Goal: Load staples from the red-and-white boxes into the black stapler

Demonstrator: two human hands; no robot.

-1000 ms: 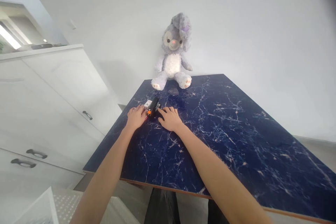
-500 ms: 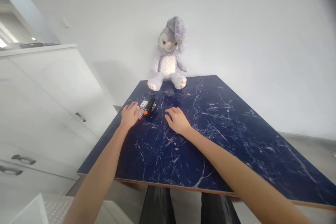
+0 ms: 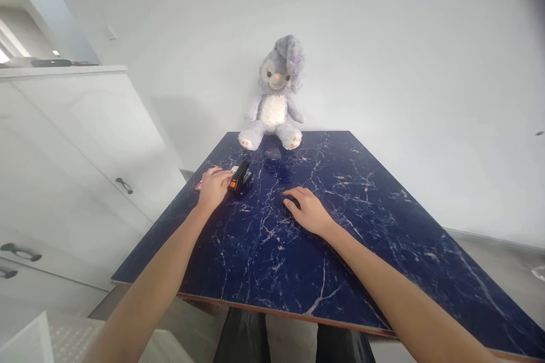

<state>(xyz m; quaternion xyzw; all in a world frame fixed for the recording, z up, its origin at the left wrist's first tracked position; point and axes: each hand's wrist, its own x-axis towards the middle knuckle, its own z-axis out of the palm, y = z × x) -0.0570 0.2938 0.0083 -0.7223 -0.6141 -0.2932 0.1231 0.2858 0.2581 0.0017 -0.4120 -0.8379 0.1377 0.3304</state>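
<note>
A small black stapler (image 3: 240,176) with an orange end lies on the dark blue marble table (image 3: 340,227), toward its far left. My left hand (image 3: 214,187) rests right beside it, fingers curled over a small white and red object (image 3: 198,185) that is mostly hidden. My right hand (image 3: 307,211) lies flat on the tabletop to the right, palm down, fingers stretched out and holding nothing, a hand's width from the stapler.
A grey-purple plush rabbit (image 3: 275,96) sits at the table's far edge against the white wall. A white cabinet (image 3: 63,153) with dark handles stands to the left. A white perforated box (image 3: 46,340) is at the bottom left.
My right hand has slid away from the stapler, rightward and nearer to me. My left hand has stayed by the stapler, over the small white and red object.
</note>
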